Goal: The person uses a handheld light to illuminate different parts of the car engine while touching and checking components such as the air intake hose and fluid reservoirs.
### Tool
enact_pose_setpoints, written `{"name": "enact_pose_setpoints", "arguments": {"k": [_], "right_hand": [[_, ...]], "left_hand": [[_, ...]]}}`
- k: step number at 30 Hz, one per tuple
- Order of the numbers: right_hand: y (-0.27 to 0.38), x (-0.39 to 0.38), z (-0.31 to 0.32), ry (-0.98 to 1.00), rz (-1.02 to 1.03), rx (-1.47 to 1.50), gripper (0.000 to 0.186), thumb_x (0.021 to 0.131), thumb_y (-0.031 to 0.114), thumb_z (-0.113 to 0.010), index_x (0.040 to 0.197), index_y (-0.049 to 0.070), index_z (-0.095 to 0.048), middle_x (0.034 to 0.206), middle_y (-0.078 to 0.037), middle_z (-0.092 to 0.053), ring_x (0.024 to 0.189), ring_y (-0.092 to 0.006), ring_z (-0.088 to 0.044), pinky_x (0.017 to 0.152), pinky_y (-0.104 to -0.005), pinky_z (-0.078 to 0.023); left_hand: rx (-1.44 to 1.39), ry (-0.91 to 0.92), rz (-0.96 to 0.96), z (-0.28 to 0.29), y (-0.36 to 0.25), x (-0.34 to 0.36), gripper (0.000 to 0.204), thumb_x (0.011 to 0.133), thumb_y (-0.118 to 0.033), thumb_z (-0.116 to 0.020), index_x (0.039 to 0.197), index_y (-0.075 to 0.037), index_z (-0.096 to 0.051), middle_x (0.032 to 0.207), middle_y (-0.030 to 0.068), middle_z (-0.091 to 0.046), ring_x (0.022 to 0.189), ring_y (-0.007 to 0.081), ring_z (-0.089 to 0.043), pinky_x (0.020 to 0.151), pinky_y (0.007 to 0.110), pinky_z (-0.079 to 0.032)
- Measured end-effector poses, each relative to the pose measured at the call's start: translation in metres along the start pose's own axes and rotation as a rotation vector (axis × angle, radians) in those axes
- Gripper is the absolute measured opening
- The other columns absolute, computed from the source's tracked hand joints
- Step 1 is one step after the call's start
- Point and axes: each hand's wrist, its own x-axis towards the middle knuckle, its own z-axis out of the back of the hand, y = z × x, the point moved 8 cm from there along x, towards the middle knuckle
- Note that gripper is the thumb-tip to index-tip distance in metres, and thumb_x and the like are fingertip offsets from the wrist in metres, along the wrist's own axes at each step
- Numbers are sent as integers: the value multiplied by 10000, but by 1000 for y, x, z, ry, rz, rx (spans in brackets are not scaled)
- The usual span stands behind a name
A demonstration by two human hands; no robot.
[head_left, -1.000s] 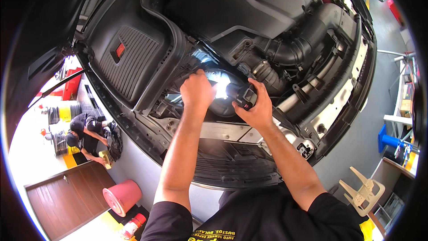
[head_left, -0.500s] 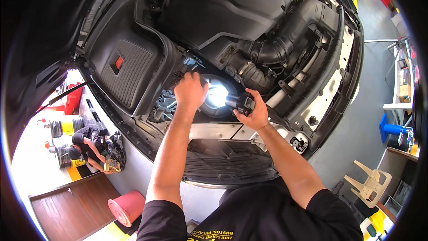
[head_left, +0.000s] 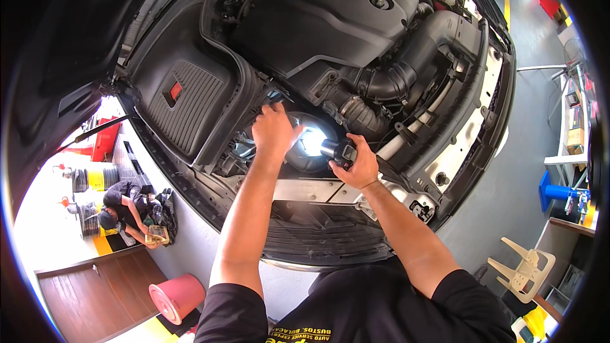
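My right hand (head_left: 361,166) is wrapped round a black flashlight (head_left: 343,152). Its bright beam falls to the left on a round black part (head_left: 306,166) in the front corner of a car's engine bay. My left hand (head_left: 274,128) reaches into the same gap, beside the lit spot, with its thumb out toward the glare. The fingers bend down out of sight, so whether they grip anything is hidden. A ribbed black air hose (head_left: 365,116) lies just beyond the flashlight.
The black engine cover (head_left: 318,16) fills the far middle, with a ribbed plastic panel (head_left: 184,111) to its left. The raised hood (head_left: 57,57) looms at left. A person (head_left: 127,209) crouches by cable reels. A pink bucket (head_left: 176,298) and a beige plastic stool (head_left: 524,270) stand on the floor.
The view has shifted slightly, so the car sits a little lower and to the right. My right hand and the flashlight have come slightly closer to my left hand.
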Motion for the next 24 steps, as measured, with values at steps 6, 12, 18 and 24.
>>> {"name": "enact_pose_setpoints", "arguments": {"k": [6,12,18,24], "right_hand": [[7,0,-6,56,-80,40,837,733,340,-908,1410,32,-523,1289,-193,-634,1131,-419,-678,912,-494,-575],[5,2,1,-8,-34,77,838,714,309,-915,1400,23,-530,1267,-187,-647,1109,-428,-688,914,-492,-575],[17,5,-2,42,-49,45,829,717,236,-921,1413,21,-525,1220,-192,-680,1087,-392,-709,939,-444,-566],[-12,-4,-7,-33,-85,148,824,732,260,-914,1434,42,-542,1279,-208,-683,1156,-402,-692,993,-448,-545]], "left_hand": [[57,-131,-590,-24,-11,-19,616,840,-363,-879,1306,-31,-652,1259,173,-633,1231,340,-630,929,431,-629],[120,-65,-138,-35,6,1,661,779,-322,-905,1289,3,-637,1261,152,-635,1225,358,-639,923,418,-636],[53,5,-30,-12,17,-2,535,815,-349,-879,1200,-12,-722,1205,175,-695,1176,329,-698,898,426,-638],[-24,-148,-138,-52,8,9,196,885,-122,-708,1050,-33,-762,1108,160,-697,1058,317,-713,872,431,-631]]}}
